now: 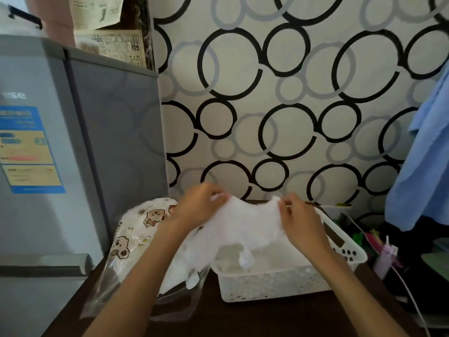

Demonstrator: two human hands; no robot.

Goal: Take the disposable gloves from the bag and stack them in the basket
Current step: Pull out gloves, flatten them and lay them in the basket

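Observation:
A thin translucent white disposable glove [245, 222] is stretched in the air between my hands, its fingers hanging down over the basket. My left hand [199, 205] pinches its left edge and my right hand [298, 217] pinches its right edge. Below it stands a white perforated plastic basket [274, 280] on the dark table. To the left lies a clear plastic bag [136, 237] printed with cartoon bears, with more white gloves [184, 268] spilling from its mouth beside the basket.
A grey fridge [73, 147] stands close on the left. The circle-patterned wall is right behind the table. Blue cloth [422, 166] hangs at the right, with small clutter and a white cable [410, 295] beside the basket. Dark table surface [243, 317] lies in front.

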